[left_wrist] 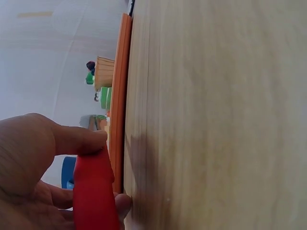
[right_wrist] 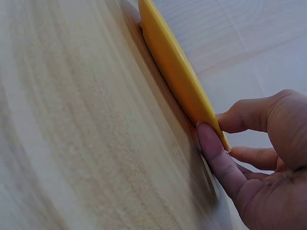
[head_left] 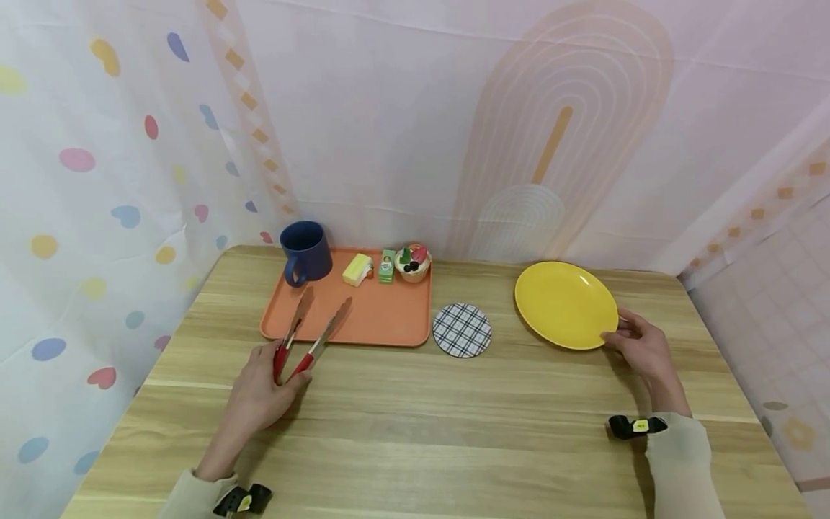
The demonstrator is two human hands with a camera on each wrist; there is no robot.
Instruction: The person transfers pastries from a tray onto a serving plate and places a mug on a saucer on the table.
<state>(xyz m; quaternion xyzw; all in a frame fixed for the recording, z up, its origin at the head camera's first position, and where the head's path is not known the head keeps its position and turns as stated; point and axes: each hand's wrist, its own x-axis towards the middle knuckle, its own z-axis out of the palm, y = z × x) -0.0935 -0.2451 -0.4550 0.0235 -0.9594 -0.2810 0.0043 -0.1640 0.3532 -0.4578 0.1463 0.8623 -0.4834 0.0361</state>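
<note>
My left hand (head_left: 266, 389) grips a pair of tongs (head_left: 322, 339) by the red handles. The metal arms are spread, and their tips reach over the front of an orange tray (head_left: 376, 321). In the left wrist view, one red handle (left_wrist: 96, 191) lies against my thumb and fingers. At the right, my right hand (head_left: 645, 349) pinches the near right rim of a yellow plate (head_left: 564, 306). The right wrist view shows thumb and fingers on the plate's edge (right_wrist: 180, 72), which sits close to the table top.
On the tray stand a dark blue mug (head_left: 310, 252), a yellow-topped cake piece (head_left: 357, 269), a small green box (head_left: 386, 267) and a fruit-topped cupcake (head_left: 413, 263). Between tray and plate lies a round checked coaster (head_left: 462, 330). A patterned curtain (head_left: 389, 130) hangs behind the wooden table (head_left: 441, 432).
</note>
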